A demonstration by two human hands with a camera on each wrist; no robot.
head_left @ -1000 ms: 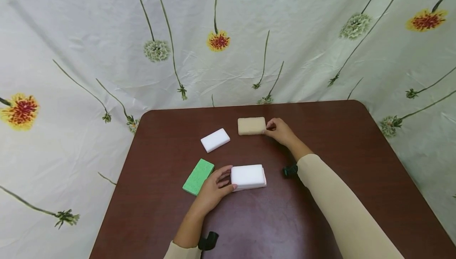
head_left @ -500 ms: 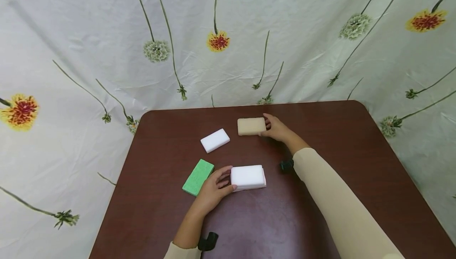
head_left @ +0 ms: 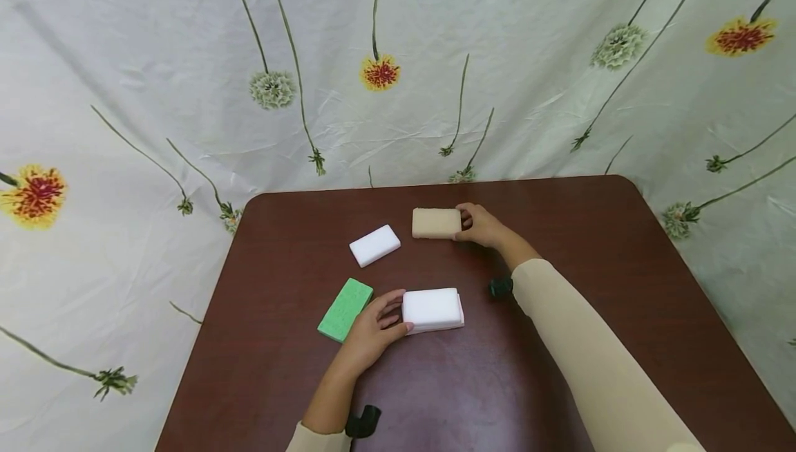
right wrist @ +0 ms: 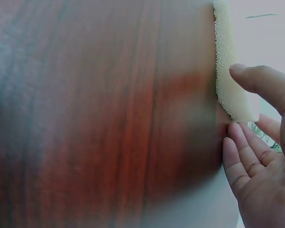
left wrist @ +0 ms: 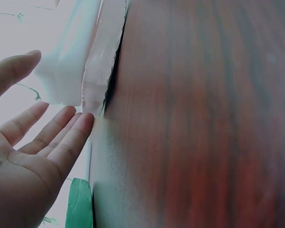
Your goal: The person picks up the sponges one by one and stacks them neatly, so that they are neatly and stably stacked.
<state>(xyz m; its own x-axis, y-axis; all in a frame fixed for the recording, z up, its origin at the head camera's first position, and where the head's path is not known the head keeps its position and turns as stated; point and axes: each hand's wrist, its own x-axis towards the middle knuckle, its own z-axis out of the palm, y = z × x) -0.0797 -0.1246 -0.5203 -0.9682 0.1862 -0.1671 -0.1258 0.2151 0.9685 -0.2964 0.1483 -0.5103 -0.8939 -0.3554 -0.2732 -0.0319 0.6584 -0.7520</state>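
Note:
A stack (head_left: 433, 308) lies mid-table, a white melamine sponge on top and a thin pinkish layer below. My left hand (head_left: 372, 331) holds the stack's left end, thumb at the near corner and index finger at the far one. In the left wrist view the other fingertips reach the end of the white sponge (left wrist: 66, 71). Toward the far edge, my right hand (head_left: 485, 227) grips the right end of a beige sponge (head_left: 436, 223) between thumb and fingers. The right wrist view shows the thumb on the beige sponge's porous side (right wrist: 225, 71), the index finger partly hidden behind it.
A green sponge (head_left: 345, 309) lies just left of my left hand. Another white sponge (head_left: 375, 245) sits farther back, left of the beige one. The dark brown table (head_left: 298, 383) ends at a flower-print cloth (head_left: 205, 37) behind it.
My right hand has closed around the beige sponge's right end, and the sponge has shifted slightly left and toward me. The left hand and the stack stay still.

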